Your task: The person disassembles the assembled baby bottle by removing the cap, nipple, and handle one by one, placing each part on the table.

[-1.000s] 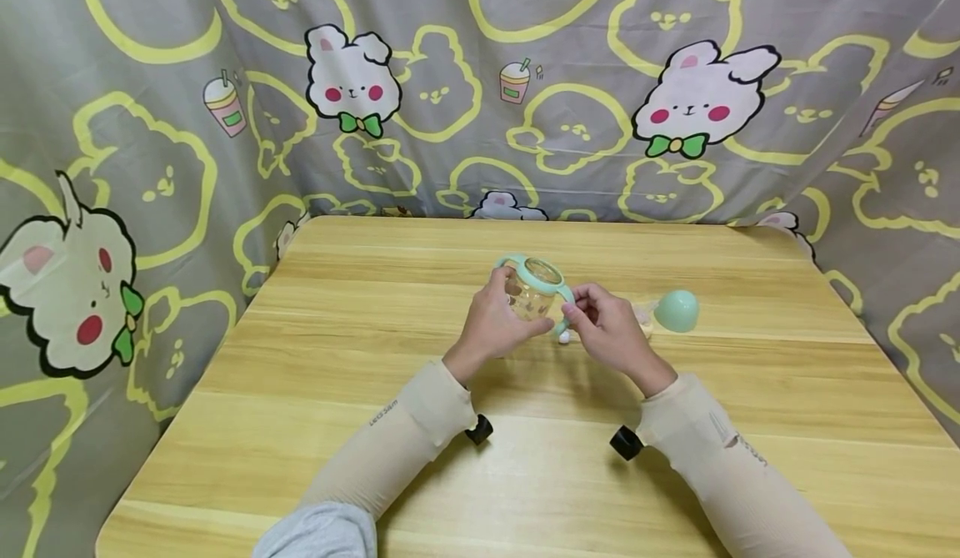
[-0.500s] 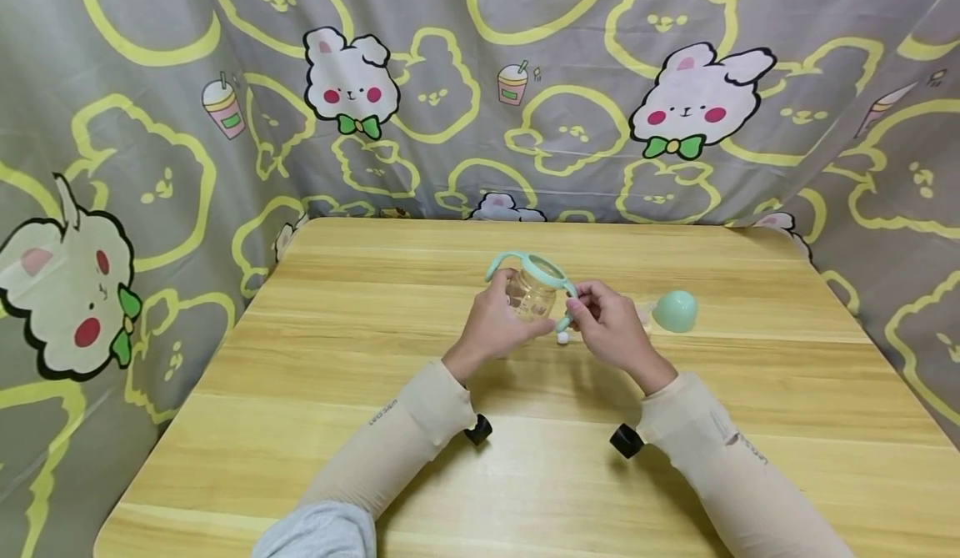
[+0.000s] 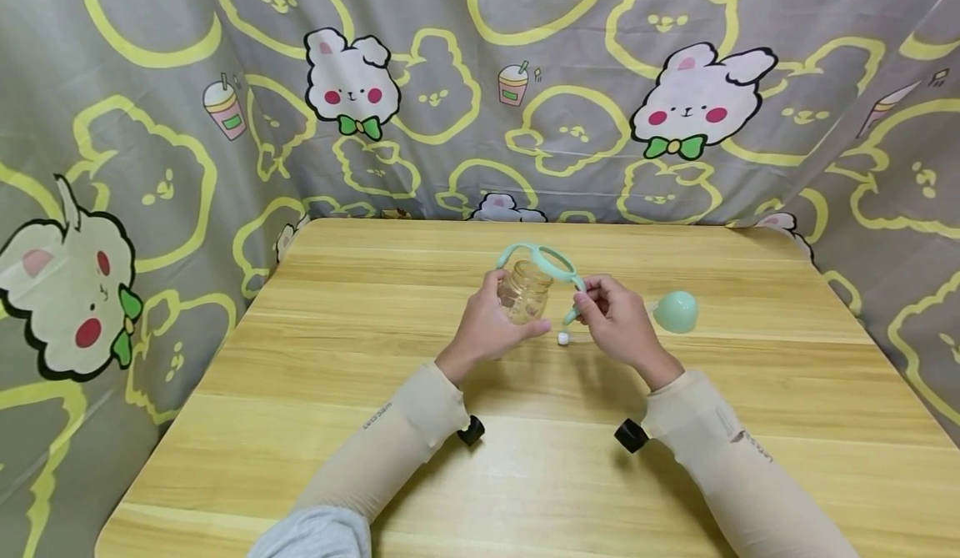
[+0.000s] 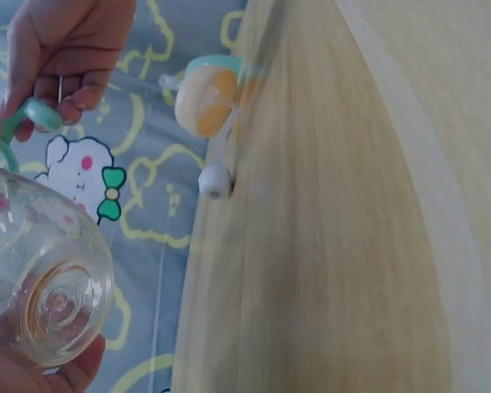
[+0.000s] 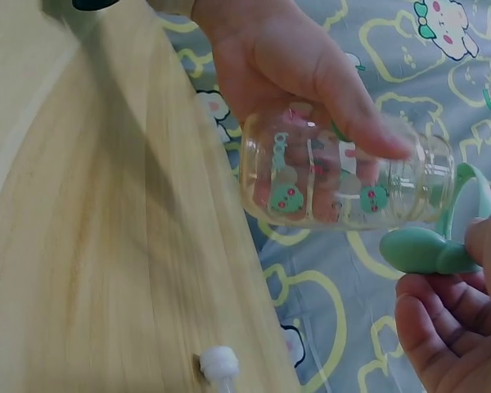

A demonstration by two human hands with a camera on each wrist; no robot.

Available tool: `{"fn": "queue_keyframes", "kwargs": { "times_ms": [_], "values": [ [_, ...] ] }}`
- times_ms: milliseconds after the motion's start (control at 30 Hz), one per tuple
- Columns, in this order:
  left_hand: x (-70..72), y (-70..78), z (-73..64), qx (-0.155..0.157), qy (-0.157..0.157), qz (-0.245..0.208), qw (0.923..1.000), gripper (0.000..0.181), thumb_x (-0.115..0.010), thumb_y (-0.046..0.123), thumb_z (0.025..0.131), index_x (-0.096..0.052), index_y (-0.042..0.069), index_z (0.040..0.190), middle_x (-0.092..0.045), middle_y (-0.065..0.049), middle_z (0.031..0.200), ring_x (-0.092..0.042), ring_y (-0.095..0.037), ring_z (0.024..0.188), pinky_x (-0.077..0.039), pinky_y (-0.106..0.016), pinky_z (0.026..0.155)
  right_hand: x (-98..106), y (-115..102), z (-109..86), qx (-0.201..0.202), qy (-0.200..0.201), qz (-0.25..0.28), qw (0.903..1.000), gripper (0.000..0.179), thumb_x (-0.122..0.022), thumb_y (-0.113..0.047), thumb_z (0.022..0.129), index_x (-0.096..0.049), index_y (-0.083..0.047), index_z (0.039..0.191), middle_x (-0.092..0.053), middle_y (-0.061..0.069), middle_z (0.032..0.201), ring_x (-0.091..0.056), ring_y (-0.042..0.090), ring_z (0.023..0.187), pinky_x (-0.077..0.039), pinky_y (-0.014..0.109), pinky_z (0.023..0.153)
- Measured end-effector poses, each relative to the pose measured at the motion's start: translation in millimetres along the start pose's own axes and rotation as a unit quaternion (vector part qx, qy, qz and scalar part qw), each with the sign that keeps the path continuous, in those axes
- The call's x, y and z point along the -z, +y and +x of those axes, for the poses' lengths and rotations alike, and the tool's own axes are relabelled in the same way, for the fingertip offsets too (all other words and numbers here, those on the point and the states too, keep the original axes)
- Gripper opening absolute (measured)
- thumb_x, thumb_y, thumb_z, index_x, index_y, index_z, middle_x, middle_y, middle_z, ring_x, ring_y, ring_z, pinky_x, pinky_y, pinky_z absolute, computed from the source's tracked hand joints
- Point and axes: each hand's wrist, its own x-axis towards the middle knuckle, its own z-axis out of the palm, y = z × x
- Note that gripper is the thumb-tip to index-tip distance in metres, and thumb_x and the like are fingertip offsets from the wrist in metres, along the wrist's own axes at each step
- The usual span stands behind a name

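My left hand (image 3: 483, 320) grips a clear amber baby bottle (image 3: 525, 298), tilted and held above the table. In the right wrist view, the bottle (image 5: 327, 176) shows printed cartoon faces, and the left thumb lies along it near the threaded neck. My right hand (image 3: 617, 318) pinches one handle (image 5: 417, 251) of a mint-green two-handled ring. This ring stands off the bottle's neck, slightly above and to its right in the head view. In the left wrist view, the bottle's round base (image 4: 61, 307) faces the camera, and the right hand (image 4: 78, 41) is at upper left.
On the wooden table (image 3: 337, 333), a mint-green dome cap (image 3: 677, 312) stands right of my right hand. A small white straw end (image 3: 563, 339) lies below the ring. An orange-and-white round part (image 4: 203, 102) shows beside the cap. A patterned curtain (image 3: 442, 82) surrounds the table.
The mint-green ring was around the bottle's neck; it has come off, rising up and to the right with my right hand. The bottle and left hand have shifted slightly left.
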Motion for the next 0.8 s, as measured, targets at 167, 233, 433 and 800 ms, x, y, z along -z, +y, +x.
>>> {"fn": "queue_keyframes", "kwargs": {
  "times_ms": [167, 233, 433, 800],
  "values": [
    [1.9, -9.1, -0.5, -0.015, -0.011, -0.010, 0.9998, 0.091, -0.079, 0.050, 0.072, -0.035, 0.008, 0.139, -0.058, -0.012, 0.115, -0.056, -0.023, 0.104, -0.049, -0.040, 0.084, 2.5, 5.6, 0.7, -0.011, 0.009, 0.007, 0.9999, 0.018, -0.055, -0.009, 0.099, -0.057, 0.007, 0.107, -0.064, 0.013, 0.084, -0.064, 0.033, 0.072, -0.051, 0.022, 0.062],
    [3.0, -12.6, -1.1, -0.015, -0.013, -0.017, 0.9997, 0.087, -0.078, 0.048, 0.074, -0.035, 0.008, 0.139, -0.058, -0.012, 0.116, -0.055, -0.024, 0.106, -0.048, -0.041, 0.086, 3.6, 7.7, 0.4, -0.016, 0.010, 0.008, 0.9998, 0.019, -0.055, -0.010, 0.099, -0.057, 0.006, 0.108, -0.064, 0.013, 0.085, -0.064, 0.033, 0.072, -0.051, 0.021, 0.062],
    [8.3, -20.4, -2.0, 0.006, -0.020, -0.024, 0.9995, 0.083, -0.077, 0.043, 0.078, -0.034, 0.011, 0.141, -0.053, -0.012, 0.122, -0.049, -0.027, 0.112, -0.045, -0.044, 0.089, 6.8, 14.4, -0.4, -0.024, 0.010, -0.003, 0.9997, 0.021, -0.055, -0.012, 0.099, -0.056, 0.007, 0.109, -0.064, 0.013, 0.086, -0.064, 0.029, 0.073, -0.050, 0.019, 0.061],
    [19.7, -33.5, -2.3, 0.057, -0.036, 0.025, 0.9974, 0.085, -0.083, 0.041, 0.074, -0.035, 0.009, 0.137, -0.057, -0.016, 0.116, -0.059, -0.027, 0.100, -0.050, -0.041, 0.084, 6.7, 30.4, 3.3, -0.056, -0.005, -0.038, 0.9977, 0.026, -0.057, -0.014, 0.098, -0.055, 0.006, 0.115, -0.066, 0.012, 0.088, -0.064, 0.023, 0.074, -0.051, 0.023, 0.062]
  ]
}}
